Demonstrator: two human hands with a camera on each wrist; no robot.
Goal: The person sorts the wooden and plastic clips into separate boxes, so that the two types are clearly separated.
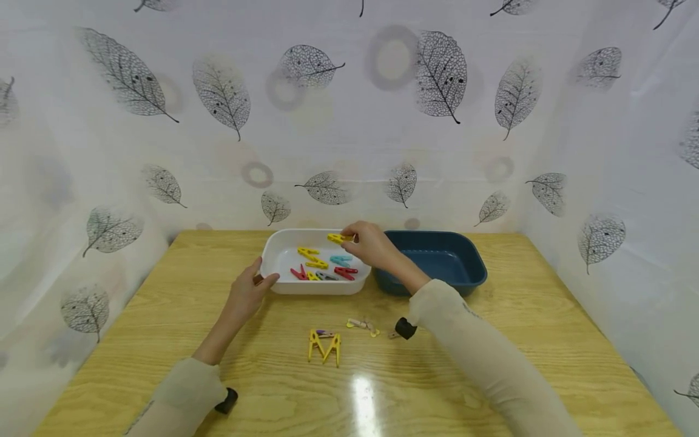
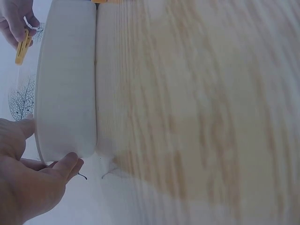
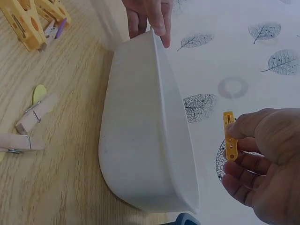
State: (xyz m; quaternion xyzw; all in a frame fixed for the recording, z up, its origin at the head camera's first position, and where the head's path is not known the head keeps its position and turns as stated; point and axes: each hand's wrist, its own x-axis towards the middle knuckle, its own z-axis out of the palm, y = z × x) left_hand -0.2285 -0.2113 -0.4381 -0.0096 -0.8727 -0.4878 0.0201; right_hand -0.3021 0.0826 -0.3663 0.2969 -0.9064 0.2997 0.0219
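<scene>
My right hand [image 1: 367, 244] pinches a yellow clothespin [image 3: 230, 136] between thumb and fingers, above the right part of the white basin [image 1: 314, 287]. At the basin's left end my left hand [image 1: 250, 292] grips the rim, with the thumb over the edge, as the left wrist view also shows. Inside the basin lie several plastic clothespins: yellow ones [image 1: 317, 264], a light blue one [image 1: 341, 260], red ones [image 1: 345, 273] and a grey one [image 1: 326, 276].
A dark blue basin [image 1: 475, 276] stands right of the white one. In front, two yellow clothespins [image 1: 332, 350] stand on the wooden table [image 1: 262, 376], close to a purple-marked wooden one [image 1: 325, 334]. Small wooden clothespins [image 1: 357, 323] with yellow pieces lie further right.
</scene>
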